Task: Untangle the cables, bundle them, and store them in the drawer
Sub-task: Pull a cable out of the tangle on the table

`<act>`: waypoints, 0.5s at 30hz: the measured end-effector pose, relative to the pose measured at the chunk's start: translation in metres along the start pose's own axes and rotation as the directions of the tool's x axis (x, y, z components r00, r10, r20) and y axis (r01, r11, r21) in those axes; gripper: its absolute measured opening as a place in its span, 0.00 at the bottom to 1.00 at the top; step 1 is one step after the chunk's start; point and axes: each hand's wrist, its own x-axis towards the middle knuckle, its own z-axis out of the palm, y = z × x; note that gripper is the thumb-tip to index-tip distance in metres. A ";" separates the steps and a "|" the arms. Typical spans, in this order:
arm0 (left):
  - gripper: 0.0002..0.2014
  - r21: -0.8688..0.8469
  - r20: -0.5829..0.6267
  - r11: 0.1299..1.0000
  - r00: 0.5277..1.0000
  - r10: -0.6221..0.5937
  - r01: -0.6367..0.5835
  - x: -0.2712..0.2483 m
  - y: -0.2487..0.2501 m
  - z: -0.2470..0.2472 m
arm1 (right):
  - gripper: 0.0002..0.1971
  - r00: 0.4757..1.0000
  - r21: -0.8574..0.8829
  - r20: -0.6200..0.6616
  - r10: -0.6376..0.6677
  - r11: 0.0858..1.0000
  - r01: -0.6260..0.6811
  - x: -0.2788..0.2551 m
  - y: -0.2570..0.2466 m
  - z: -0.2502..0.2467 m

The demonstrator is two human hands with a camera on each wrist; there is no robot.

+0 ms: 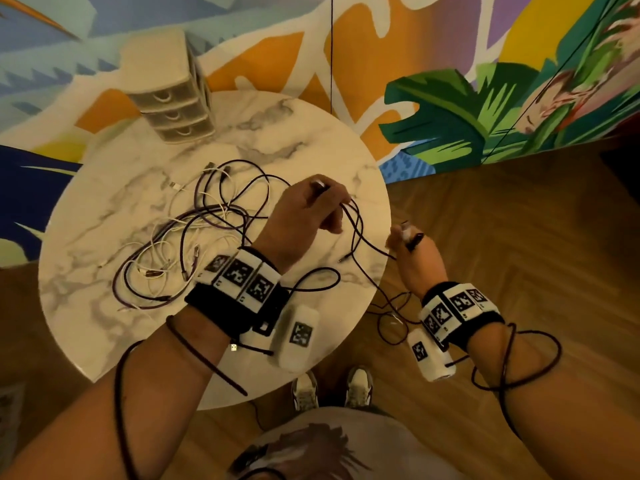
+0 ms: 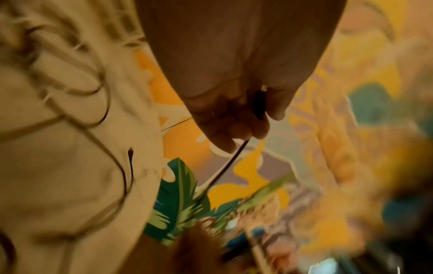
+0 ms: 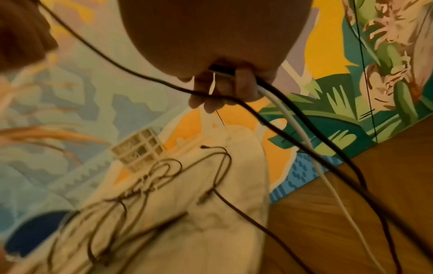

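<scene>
No legible words, brand names or numbers appear in any view. The only markings are black-and-white square coded patterns on the wristbands (image 1: pixel 242 277) and on the white camera units (image 1: pixel 300 336) strapped at both wrists; they carry no readable characters.

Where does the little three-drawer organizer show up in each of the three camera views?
Head: drawer organizer stands upper left, at the far edge of the round marble table, beyond the cable tangle.
Left wrist: not in it.
Right wrist: left of centre, small and blurred, at the table's far end, below the right hand.
Shared landmark: the green leaf in the mural.
</scene>
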 end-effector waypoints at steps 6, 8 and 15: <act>0.04 0.465 0.226 0.877 0.974 0.015 -0.122 -0.004 0.004 0.033 | 0.17 0.950 0.456 0.035 -0.311 0.851 0.262 -0.012 -0.063 -0.013; 0.06 0.496 0.242 0.848 0.968 0.071 -0.186 -0.002 0.010 0.035 | 0.15 0.963 0.494 0.072 -0.259 0.848 0.191 -0.017 -0.070 -0.017; 0.09 0.632 0.354 0.683 0.921 0.166 -0.366 -0.001 0.008 0.035 | 0.08 0.941 0.518 0.222 -0.257 0.848 0.110 -0.024 -0.076 -0.020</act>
